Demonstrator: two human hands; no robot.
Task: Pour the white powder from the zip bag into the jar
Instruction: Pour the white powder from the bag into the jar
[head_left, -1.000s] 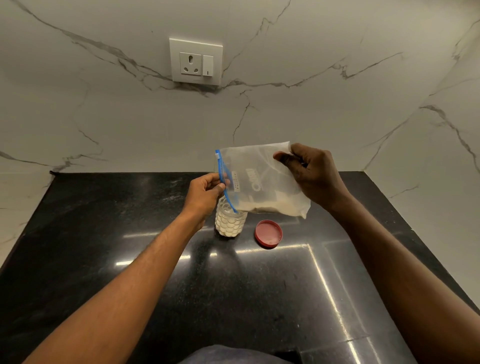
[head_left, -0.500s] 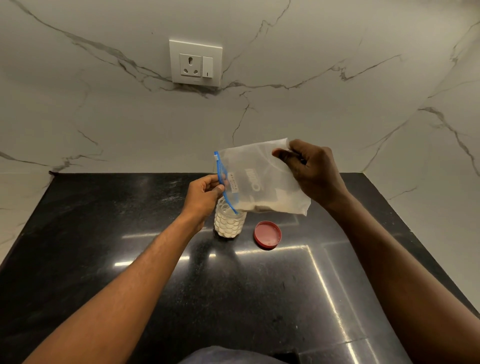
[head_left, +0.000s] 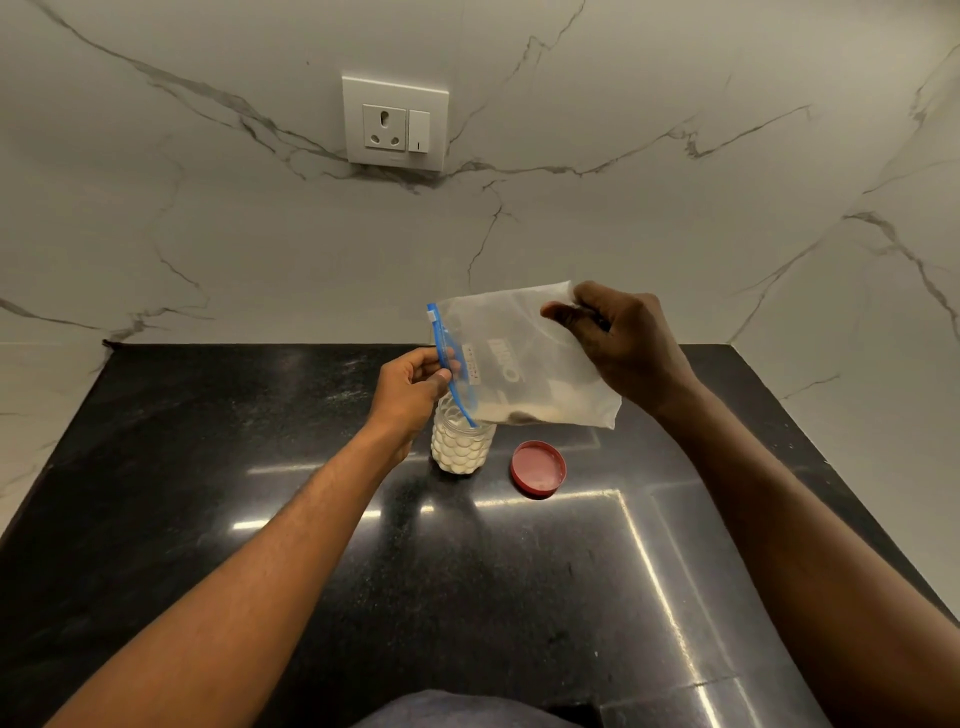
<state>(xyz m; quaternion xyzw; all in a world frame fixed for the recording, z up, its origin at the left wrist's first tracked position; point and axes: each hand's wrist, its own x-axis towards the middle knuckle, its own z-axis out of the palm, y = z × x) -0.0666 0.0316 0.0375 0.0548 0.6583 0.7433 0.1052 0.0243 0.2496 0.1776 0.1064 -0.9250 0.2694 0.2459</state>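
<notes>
Left hand (head_left: 415, 384) is pinching the blue zip edge; right hand (head_left: 618, 340) is gripping the rear corner of the frosted clear plastic zip bag (head_left: 524, 364), centre frame. Bag mouth is hanging over the dimpled clear jar (head_left: 462, 447), already part-filled with white powder (head_left: 540, 412). Red round lid (head_left: 538, 468) is lying just right. Pouring step, seemingly; next calls for raising the rear corner higher.

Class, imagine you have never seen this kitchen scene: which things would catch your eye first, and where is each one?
First, the zip bag held up mid-frame, the left hand at its blue zip edge and the right hand pinching its top corner. Under the zip end stands an open jar of white powder on the black counter, with a red lid lying to its right.
</notes>
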